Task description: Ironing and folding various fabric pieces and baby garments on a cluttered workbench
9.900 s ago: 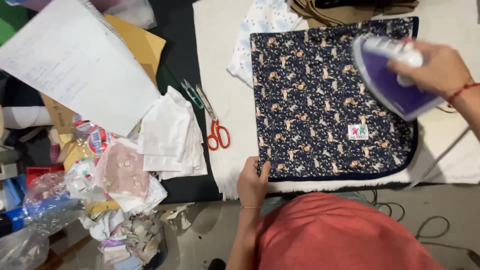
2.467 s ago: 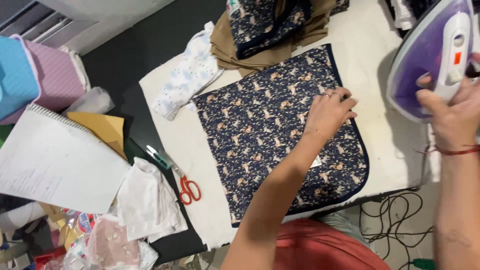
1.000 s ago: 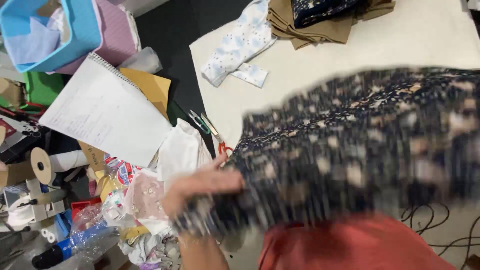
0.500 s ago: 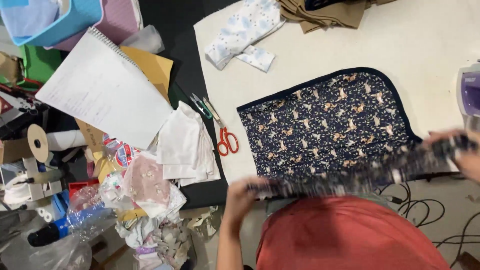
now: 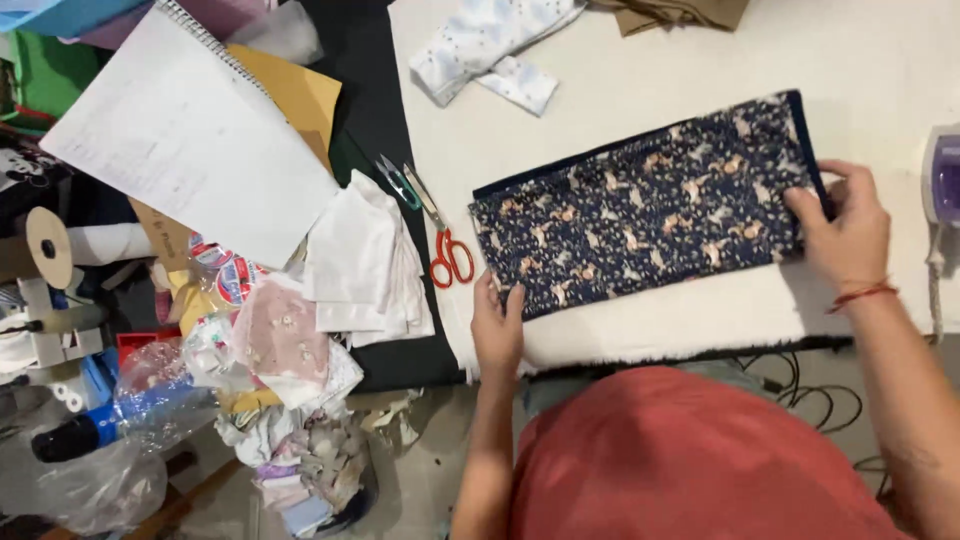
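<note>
Folded over now, the navy animal-print cloth [image 5: 645, 210] lies doubled on the white counter [image 5: 640, 90]; left hand [image 5: 497, 330] pinches its near-left corner, right hand [image 5: 845, 230] grips its right edge, red-handled scissors [image 5: 440, 240] just beside, purple iron [image 5: 943, 180] far right

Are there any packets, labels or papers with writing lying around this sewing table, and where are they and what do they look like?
Spiral notebook: upper left, open on a white page with faint handwriting.
Brown envelope: under the notebook, flat, mustard yellow.
Printed packet: below the notebook, crinkled plastic in red, blue and white.
Tape roll: far left edge, round, tan with a dark centre hole.
The navy patterned cloth held by the left hand and right hand shows no label here.
</note>
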